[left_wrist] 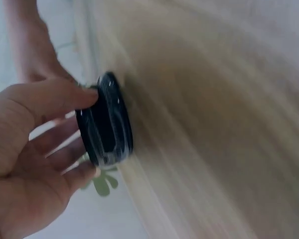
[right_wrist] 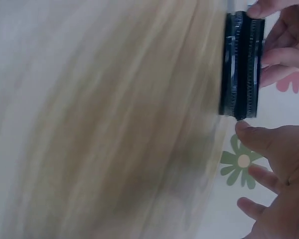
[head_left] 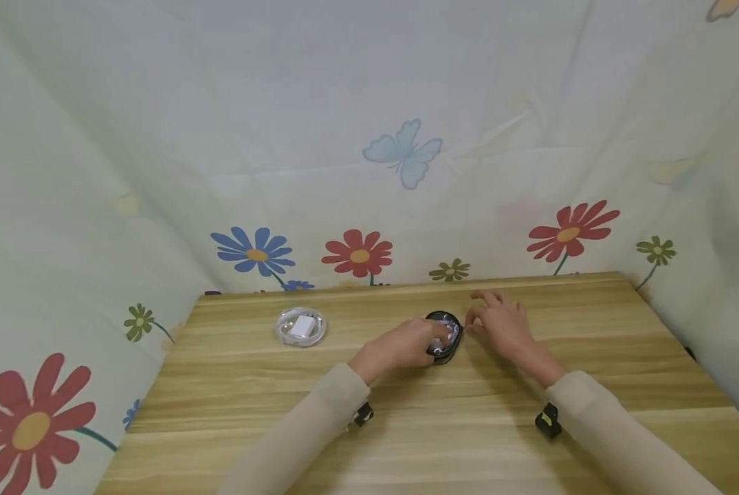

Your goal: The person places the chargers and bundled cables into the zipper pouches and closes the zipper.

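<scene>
A black round container with a clear lid (head_left: 446, 335) lies on the wooden table (head_left: 406, 433) near the back middle. My left hand (head_left: 432, 339) grips it, thumb on one side of its rim and fingers on the other; in the left wrist view the container (left_wrist: 105, 124) sits between that thumb and the fingers (left_wrist: 72, 152). My right hand (head_left: 484, 313) rests just right of it with fingers spread and relaxed. In the right wrist view its thumb (right_wrist: 253, 137) is at the edge of the container (right_wrist: 241, 64).
A clear round dish holding a white block (head_left: 301, 327) sits on the table to the left of my hands. A flower-printed cloth (head_left: 357, 254) hangs close behind and at both sides of the table.
</scene>
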Demonstrator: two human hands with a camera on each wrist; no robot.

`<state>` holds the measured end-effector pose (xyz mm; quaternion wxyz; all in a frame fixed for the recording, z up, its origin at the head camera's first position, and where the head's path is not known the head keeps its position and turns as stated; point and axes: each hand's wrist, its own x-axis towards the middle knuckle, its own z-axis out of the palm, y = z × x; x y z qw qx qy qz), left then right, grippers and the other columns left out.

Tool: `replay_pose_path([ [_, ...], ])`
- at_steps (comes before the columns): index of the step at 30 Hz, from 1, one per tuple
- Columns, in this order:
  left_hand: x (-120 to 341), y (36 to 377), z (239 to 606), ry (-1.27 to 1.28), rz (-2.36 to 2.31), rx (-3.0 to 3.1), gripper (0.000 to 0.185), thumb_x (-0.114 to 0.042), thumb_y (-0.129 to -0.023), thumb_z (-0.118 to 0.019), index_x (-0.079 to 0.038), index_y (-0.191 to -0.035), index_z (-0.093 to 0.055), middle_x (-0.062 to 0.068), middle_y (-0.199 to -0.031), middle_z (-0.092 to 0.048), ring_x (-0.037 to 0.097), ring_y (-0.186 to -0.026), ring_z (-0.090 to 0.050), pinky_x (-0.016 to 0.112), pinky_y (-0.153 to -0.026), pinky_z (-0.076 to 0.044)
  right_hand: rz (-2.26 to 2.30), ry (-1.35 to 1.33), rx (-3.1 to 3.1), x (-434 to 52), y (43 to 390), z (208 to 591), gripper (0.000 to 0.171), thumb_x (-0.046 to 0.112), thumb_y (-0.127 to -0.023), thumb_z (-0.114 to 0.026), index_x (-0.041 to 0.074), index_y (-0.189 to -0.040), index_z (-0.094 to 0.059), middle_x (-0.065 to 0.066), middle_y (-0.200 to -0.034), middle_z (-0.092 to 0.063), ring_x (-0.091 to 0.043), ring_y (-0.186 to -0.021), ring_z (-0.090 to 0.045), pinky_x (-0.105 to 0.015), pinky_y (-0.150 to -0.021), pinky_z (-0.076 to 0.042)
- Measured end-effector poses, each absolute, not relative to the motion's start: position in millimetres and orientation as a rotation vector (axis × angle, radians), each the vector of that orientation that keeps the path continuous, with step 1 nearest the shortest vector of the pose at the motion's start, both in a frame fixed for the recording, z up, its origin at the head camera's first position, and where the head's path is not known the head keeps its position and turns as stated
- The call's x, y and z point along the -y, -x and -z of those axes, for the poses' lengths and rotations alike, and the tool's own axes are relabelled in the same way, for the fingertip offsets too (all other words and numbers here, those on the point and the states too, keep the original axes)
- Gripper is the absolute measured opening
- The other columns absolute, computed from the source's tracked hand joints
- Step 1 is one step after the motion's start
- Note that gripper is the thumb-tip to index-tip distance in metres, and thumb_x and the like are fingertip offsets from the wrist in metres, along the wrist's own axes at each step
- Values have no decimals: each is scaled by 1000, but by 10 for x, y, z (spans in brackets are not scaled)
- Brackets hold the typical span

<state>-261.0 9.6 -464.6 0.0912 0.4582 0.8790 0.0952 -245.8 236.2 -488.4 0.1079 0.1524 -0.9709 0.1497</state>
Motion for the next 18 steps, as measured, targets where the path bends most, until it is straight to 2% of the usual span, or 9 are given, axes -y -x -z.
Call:
replay_pose_path([
  [3,-121,2555,4655,-1321,-292,-2648,26,-18,-91,-78,-16,-116,-71,-1,-127,-66,9,-108,-64,24,-89,-53,-498,-450,2860,-2357,2406,4886,8,17,-89,-80,21,-85,-75,-14,-143,-54,-52,-129,-45,-85,-93,-32],
  [5,-155,2526,4671,-1281,-292,-2685,24,-25,-94,-75,-16,-116,-69,1,-132,-63,10,-108,-63,25,-88,-54,-541,-445,2868,-2364,2358,4878,9,16,-89,-79,20,-84,-74,-15,-142,-54,-54,-127,-46,-85,-91,-33],
  [8,-219,2500,4696,-1231,-289,-2757,33,-31,-95,-74,-15,-122,-67,5,-138,-59,15,-115,-62,28,-95,-53,-574,-449,2886,-2370,2285,4847,8,15,-89,-79,20,-84,-75,-16,-141,-55,-56,-124,-47,-83,-88,-35],
  [11,-256,2481,4725,-1217,-223,-2827,40,-28,-93,-76,-13,-129,-64,6,-138,-58,18,-120,-61,30,-99,-52,-594,-494,2900,-2339,2222,4815,8,16,-89,-79,21,-84,-75,-17,-140,-55,-56,-124,-46,-82,-86,-38],
  [16,-294,2481,4771,-1326,-43,-2937,35,-16,-92,-76,-15,-126,-69,3,-133,-63,19,-124,-60,32,-104,-49,-618,-519,2887,-2300,2157,4817,7,16,-88,-80,20,-84,-76,-18,-139,-57,-55,-125,-46,-80,-84,-40],
  [18,-296,2502,4786,-1358,0,-2945,38,-13,-92,-76,-16,-130,-68,3,-135,-64,21,-128,-59,36,-107,-48,-624,-506,2880,-2297,2154,4826,8,16,-88,-80,20,-83,-76,-18,-139,-57,-54,-125,-47,-80,-85,-40],
])
